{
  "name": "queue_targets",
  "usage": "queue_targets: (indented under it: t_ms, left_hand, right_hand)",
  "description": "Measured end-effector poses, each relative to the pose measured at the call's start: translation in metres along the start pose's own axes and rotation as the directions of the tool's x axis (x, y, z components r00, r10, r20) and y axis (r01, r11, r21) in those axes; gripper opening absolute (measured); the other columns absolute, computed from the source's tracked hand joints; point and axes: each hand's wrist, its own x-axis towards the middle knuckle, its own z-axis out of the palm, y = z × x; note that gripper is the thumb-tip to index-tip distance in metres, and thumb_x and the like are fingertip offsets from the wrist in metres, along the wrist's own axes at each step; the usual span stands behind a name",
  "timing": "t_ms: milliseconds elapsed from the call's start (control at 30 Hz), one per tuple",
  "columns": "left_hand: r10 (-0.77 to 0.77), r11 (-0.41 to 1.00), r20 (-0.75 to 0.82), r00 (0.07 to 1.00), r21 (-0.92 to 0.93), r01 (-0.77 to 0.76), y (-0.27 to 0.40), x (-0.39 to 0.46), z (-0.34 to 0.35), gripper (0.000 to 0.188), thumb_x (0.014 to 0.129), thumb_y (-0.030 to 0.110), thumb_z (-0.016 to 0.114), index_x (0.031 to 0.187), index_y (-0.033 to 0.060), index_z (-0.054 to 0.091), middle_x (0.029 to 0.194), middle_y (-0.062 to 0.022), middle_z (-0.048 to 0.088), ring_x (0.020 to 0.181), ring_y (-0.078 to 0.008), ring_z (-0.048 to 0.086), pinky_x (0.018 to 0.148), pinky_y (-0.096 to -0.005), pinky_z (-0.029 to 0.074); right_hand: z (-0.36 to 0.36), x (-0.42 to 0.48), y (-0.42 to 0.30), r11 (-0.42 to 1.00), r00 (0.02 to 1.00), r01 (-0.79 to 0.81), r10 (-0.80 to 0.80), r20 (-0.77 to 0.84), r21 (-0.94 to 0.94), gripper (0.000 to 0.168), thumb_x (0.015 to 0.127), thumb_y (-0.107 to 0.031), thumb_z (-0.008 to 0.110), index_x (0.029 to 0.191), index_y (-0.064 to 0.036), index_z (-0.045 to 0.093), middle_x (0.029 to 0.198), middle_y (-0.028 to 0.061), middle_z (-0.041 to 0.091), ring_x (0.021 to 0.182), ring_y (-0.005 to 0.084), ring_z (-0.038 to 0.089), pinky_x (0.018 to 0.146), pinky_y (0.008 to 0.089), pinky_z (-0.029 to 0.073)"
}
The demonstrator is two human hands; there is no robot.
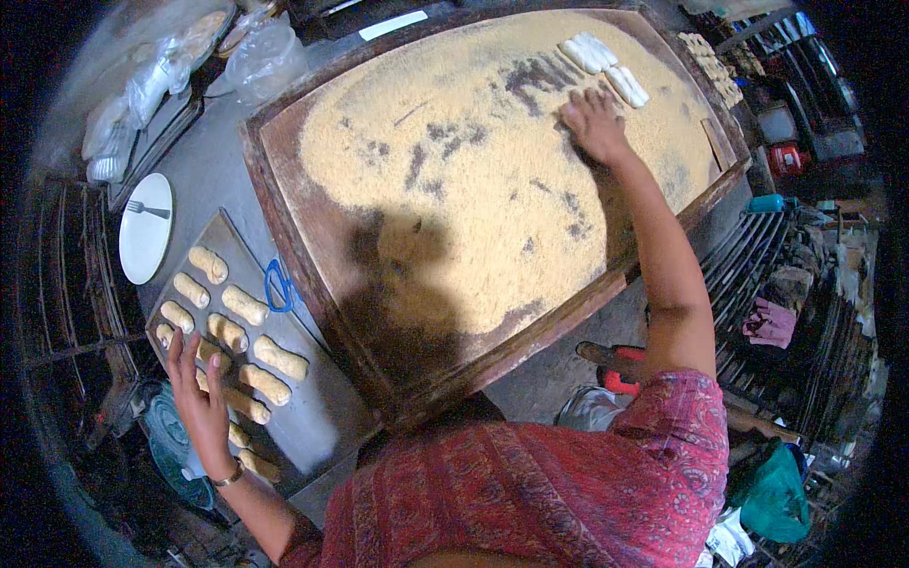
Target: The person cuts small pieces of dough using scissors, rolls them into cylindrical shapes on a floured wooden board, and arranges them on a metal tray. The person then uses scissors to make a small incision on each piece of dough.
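Note:
My left hand (pixel 197 397) hovers at the edge of a metal baking tray (pixel 312 426), fingers apart and holding nothing. Several crumb-coated dough rolls (pixel 265 384) lie in rows on this tray, some partly hidden behind the hand. On the right, my right hand (pixel 595 128) reaches across a wooden-rimmed board (pixel 497 376) spread with pale yellow crumbs (pixel 454 213). Its fingers are bent down against the crumbs; what lies beneath them is hidden. Just beyond the fingertips are two white pieces of dough, one farther back (pixel 588 52) and one nearer (pixel 628 86).
A blue-handled tool (pixel 278 286), probably scissors, lies between tray and board. Left of it is a white plate (pixel 145 234) with a fork (pixel 148 209). Plastic-wrapped items (pixel 160 78) stand at the back left. Metal racks (pixel 738 248) and a green plastic bag (pixel 774 497) are at right.

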Motion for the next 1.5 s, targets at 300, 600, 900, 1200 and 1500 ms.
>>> queue_targets:
  t_ms: [300, 600, 900, 1200, 1500]
  left_hand:
    - [0.054, 0.998, 0.025, 0.998, -0.030, -0.053, -0.012, -0.003, -0.001, 0.033, 0.090, 0.016, 0.054, 0.122, 0.0065, 0.054, 0.135, -0.0150, 0.042, 0.126, -0.0317, 0.039, 0.104, -0.0401, 0.031]
    - [0.119, 0.989, -0.017, 0.993, -0.088, -0.120, -0.068, -0.019, -0.012, 0.034, 0.088, 0.014, 0.057, 0.121, 0.0054, 0.055, 0.134, -0.0146, 0.044, 0.124, -0.0328, 0.042, 0.102, -0.0397, 0.033]
    - [0.033, 0.993, -0.048, 0.998, -0.115, -0.039, -0.140, -0.058, -0.045, 0.034, 0.088, 0.018, 0.057, 0.120, 0.0051, 0.055, 0.132, -0.0155, 0.045, 0.121, -0.0314, 0.044, 0.101, -0.0376, 0.034]
    - [0.073, 0.990, -0.063, 0.995, -0.118, -0.081, -0.189, -0.087, -0.051, 0.035, 0.086, 0.019, 0.060, 0.117, 0.0047, 0.055, 0.129, -0.0153, 0.049, 0.118, -0.0327, 0.047, 0.099, -0.0373, 0.037]
    - [0.184, 0.889, -0.115, 0.976, -0.403, -0.215, -0.210, -0.105, -0.028, 0.040, 0.077, 0.007, 0.068, 0.116, 0.0093, 0.055, 0.127, -0.0179, 0.049, 0.114, -0.0358, 0.050, 0.095, -0.0400, 0.041]
  right_hand:
    - [-0.071, -0.144, -0.094, 0.756, 0.987, 0.043, -0.134, 0.090, 0.653, 0.055, 0.089, -0.042, 0.051, 0.132, -0.008, 0.043, 0.138, 0.0200, 0.039, 0.129, 0.0415, 0.032, 0.103, 0.0473, 0.031]
    - [-0.032, -0.218, -0.182, 0.945, 0.962, 0.189, -0.233, 0.145, 0.265, 0.076, 0.088, -0.052, 0.046, 0.140, -0.001, 0.024, 0.144, 0.0233, 0.025, 0.135, 0.0426, 0.019, 0.106, 0.0571, 0.020]
    - [-0.049, -0.245, -0.233, 0.968, 0.977, 0.195, -0.206, 0.053, 0.160, 0.036, 0.076, -0.009, 0.062, 0.111, -0.001, 0.060, 0.095, 0.0229, 0.062, 0.090, 0.0390, 0.058, 0.079, 0.0392, 0.048]
    - [0.000, -0.220, -0.184, 0.814, 0.998, 0.036, -0.059, 0.021, 0.579, 0.038, 0.070, -0.016, 0.073, 0.103, -0.007, 0.054, 0.079, 0.0135, 0.062, 0.069, 0.0265, 0.060, 0.063, 0.0361, 0.049]
    - [-0.075, -0.305, -0.337, 0.571, 0.976, 0.186, -0.200, -0.085, 0.799, 0.036, 0.074, -0.003, 0.068, 0.106, -0.007, 0.053, 0.086, 0.0026, 0.059, 0.076, 0.0134, 0.056, 0.068, 0.0270, 0.048]
